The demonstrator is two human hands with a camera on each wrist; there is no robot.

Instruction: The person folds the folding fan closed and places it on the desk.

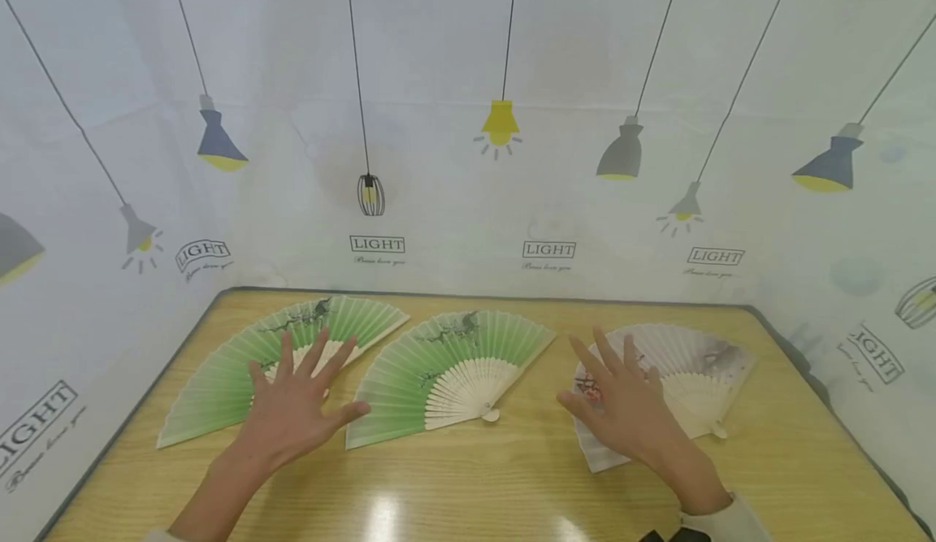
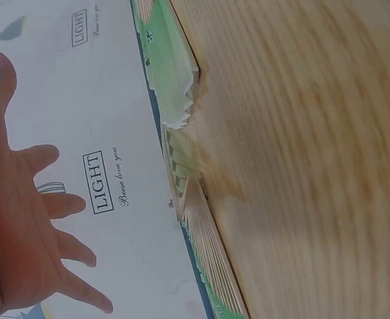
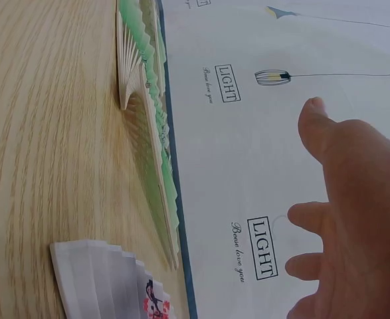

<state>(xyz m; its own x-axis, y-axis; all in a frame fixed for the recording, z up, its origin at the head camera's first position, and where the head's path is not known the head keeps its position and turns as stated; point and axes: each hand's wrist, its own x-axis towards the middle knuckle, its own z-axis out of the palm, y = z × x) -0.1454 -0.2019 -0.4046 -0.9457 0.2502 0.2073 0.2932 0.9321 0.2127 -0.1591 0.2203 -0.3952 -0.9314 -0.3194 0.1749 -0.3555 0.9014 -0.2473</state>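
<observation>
Wood-grain bench [image 1: 453,485], seen from the wearer's side.

Nearest, the left grip [image 1: 292,404] and right grip [image 1: 621,404] hang above the bench, fingers spread wide, each holding nothing. Below them fans lie opened out: the left green fan [image 1: 227,367] partly covered by the left grip in the head view, the middle green fan [image 1: 464,375] just beside it, and the pale blossom fan [image 1: 683,363] partly covered by the right grip. Sound handling probably calls for a light pinch on the ribs near the pivot, sparing the pleated leaf, which could crease. Farthest stands a lamp-printed backdrop [image 1: 439,168].
</observation>
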